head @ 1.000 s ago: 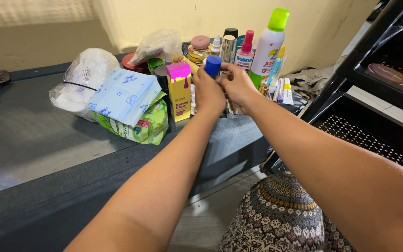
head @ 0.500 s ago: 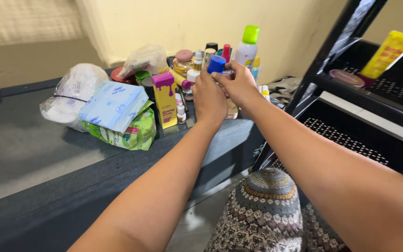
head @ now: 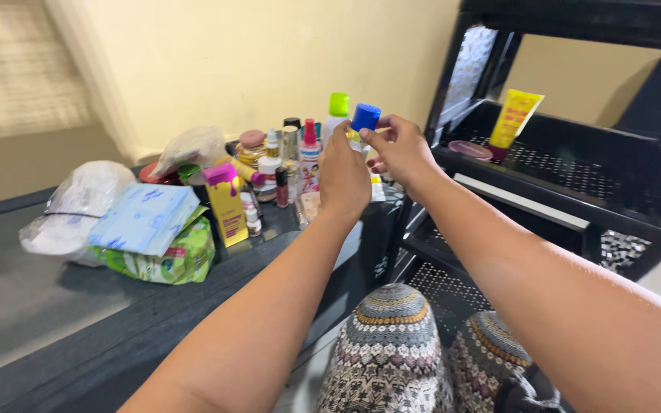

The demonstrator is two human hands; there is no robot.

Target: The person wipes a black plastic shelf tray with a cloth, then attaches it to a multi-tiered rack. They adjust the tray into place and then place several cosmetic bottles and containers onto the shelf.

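Both forearms reach forward — the left hand wraps a bottle hidden behind it, the right hand pinches its blue cap. Beyond stands clutter on the table; rightward, a black shelf — open room below.

Bare forearms, no sleeves, left hand, right hand, patterned trousers

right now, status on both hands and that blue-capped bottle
Left hand grips blue-capped bottle. Right hand pinches its cap. Crowded toiletries just behind.
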